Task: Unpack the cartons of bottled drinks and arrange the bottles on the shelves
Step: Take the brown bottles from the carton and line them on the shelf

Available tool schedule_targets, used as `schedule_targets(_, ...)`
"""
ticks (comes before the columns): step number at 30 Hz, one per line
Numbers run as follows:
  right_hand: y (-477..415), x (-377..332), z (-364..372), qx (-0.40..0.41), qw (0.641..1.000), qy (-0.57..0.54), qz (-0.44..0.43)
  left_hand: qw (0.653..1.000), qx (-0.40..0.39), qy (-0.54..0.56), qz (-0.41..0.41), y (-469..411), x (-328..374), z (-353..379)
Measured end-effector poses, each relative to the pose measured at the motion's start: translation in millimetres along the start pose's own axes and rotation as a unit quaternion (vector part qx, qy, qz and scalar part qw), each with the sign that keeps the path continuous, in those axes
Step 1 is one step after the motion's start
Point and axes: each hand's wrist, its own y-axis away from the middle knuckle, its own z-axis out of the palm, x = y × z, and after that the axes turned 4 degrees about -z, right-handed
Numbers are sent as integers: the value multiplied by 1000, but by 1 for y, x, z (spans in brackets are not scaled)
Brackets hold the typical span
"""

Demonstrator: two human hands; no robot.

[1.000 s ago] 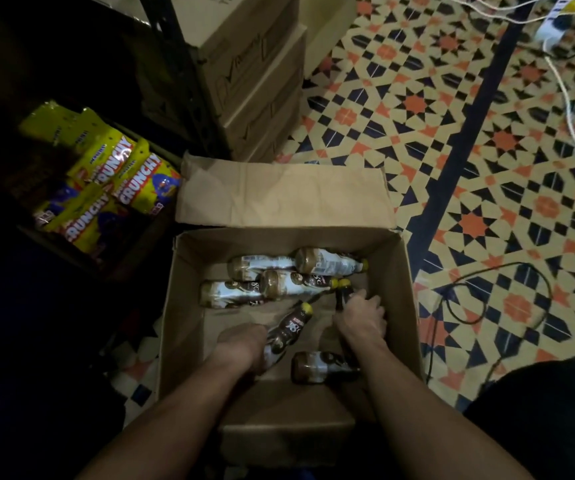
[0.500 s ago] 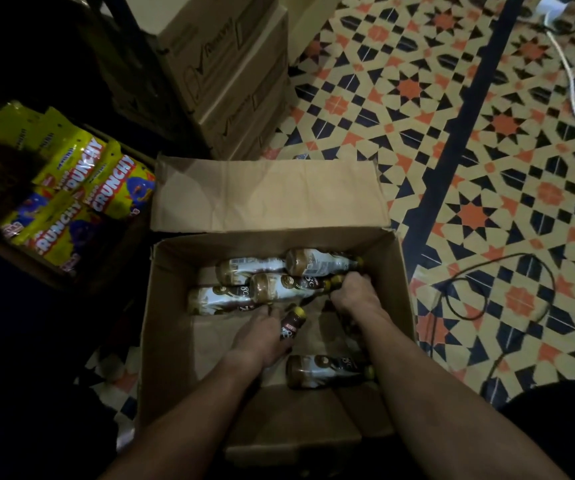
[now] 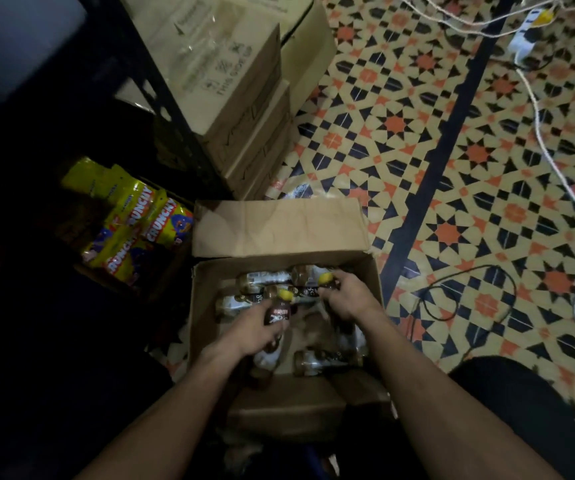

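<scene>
An open cardboard carton stands on the floor with several brown, yellow-capped drink bottles lying in it. My left hand grips one bottle by its body, cap pointing away from me. My right hand is curled round the neck of another bottle near the carton's far right corner. One more bottle lies on its side at the near wall. Others lie across the far end.
Stacked closed cartons sit behind a dark shelf post. Yellow snack bags fill a box at the left. Patterned floor extends right, crossed by a black cable and a white cord.
Both hands rose and moved toward the carton's far end. The left hand now lifts its bottle higher; the right hand went from a bottle in the middle to one in the far right corner.
</scene>
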Motion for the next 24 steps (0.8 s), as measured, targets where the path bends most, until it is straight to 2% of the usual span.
schedule_targets(10,180,-151,-115,-8,994,-20,-109,986,83,142,16,203,98,-140)
schedule_targets(16,295,-246,-170,-20,980,-58,-191,958,136,251,-10,348,159,-208)
schedule_targets(24,408,-340,-223,-55,940,-37,-334,908,287,306,15,482,216,-254)
